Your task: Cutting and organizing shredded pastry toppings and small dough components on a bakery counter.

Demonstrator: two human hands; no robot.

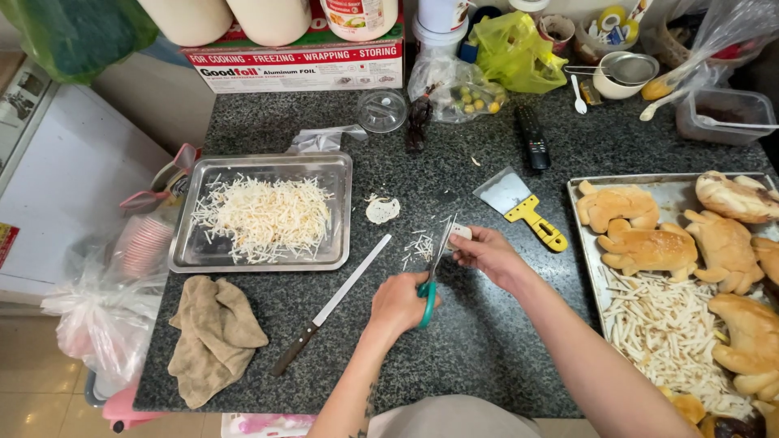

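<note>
My left hand (398, 304) grips green-handled scissors (432, 272), blades pointing away toward a small white piece (460, 233) pinched in my right hand (487, 253). The blades meet that piece over the dark granite counter (479, 341). Thin white cut strips (419, 246) lie scattered just left of the blades. A small pale round scrap (382, 209) lies a bit farther back.
A steel tray (187, 251) of white shreds sits at left, a long knife (331, 304) and a brown cloth (213, 337) near it. A yellow-handled scraper (521, 204) lies behind my right hand. A tray (586, 243) with baked buns and pale sticks fills the right side. Boxes, bags and containers line the back.
</note>
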